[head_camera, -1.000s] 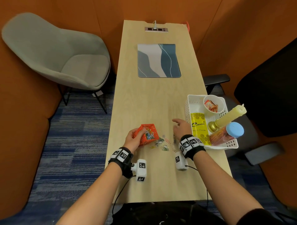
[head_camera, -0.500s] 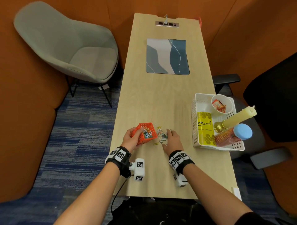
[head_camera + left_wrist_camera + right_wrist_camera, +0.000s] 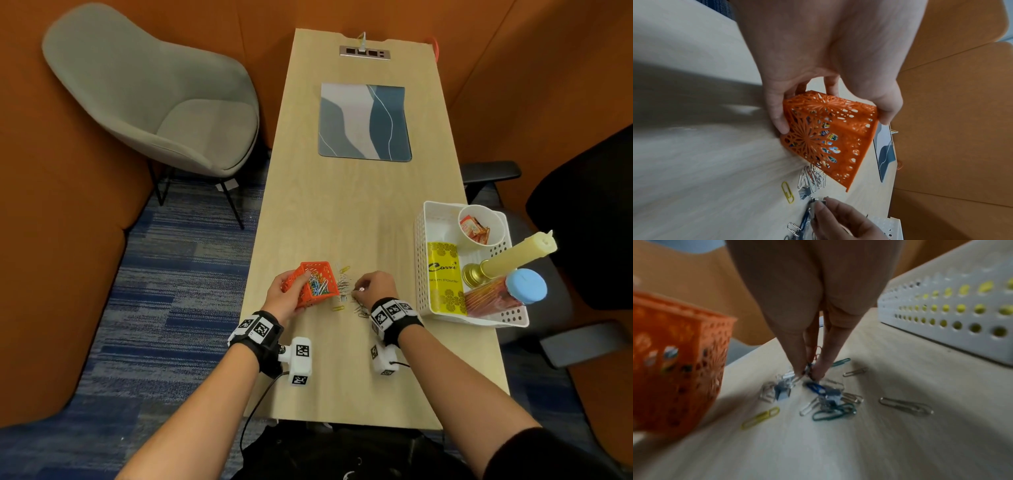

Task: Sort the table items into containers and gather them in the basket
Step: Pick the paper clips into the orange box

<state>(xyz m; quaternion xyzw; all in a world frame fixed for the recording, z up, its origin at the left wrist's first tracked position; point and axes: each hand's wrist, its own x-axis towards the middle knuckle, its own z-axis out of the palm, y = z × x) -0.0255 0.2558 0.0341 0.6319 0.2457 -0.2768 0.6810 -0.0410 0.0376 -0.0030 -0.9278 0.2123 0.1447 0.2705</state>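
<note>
We hold the orange box [image 3: 317, 283] tilted in our left hand [image 3: 286, 297], thumb on one side wall and fingers on the other, its open mouth turned toward the clips [image 3: 343, 284] lying on the table [image 3: 342, 212]. The box sits near the table's left edge, about midway between its near and far ends, and coloured clips show inside it through the pierced walls. Our right hand [image 3: 371, 287] is just right of the box, fingertips [image 3: 819, 369] pinched together on a few clips over the loose pile; in the right wrist view the thumb and fingers close on silver and red wire. More clips lie scattered on the table under and beside that hand: a yellow one [image 3: 787, 192], green ones [image 3: 833, 413], silver ones and small blue binder clips. The white basket [image 3: 419, 260] stands at the table's right edge, holding a cup [image 3: 481, 226], a yellow packet [image 3: 445, 277], a candle [image 3: 513, 255] and a blue-lidded jar [image 3: 525, 287].
</note>
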